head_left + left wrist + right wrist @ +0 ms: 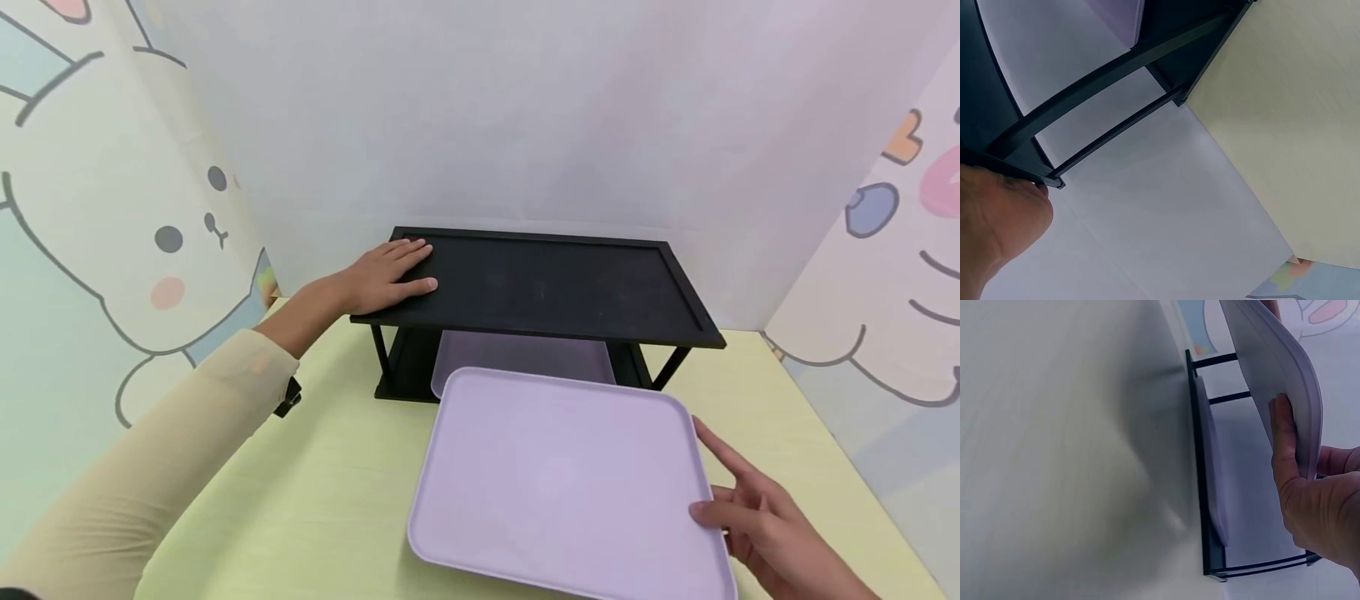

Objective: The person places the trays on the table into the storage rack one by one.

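Right hand (pixel 757 517) grips lilac tray (pixel 562 479) over yellow table (pixel 315 500); left hand (pixel 390 275) lies flat on black shelf (pixel 555 283).

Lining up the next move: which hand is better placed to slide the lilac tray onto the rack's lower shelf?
Right. The right hand grips the lilac tray by its edge, facing the rack; the left hand lies flat on the rack's top.

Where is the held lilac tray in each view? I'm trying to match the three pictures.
Head: held lilac tray, lower centre, right hand gripping its right edge.
Left wrist: not in it.
Right wrist: upper right, edge-on.
Shared landmark: black shelf.
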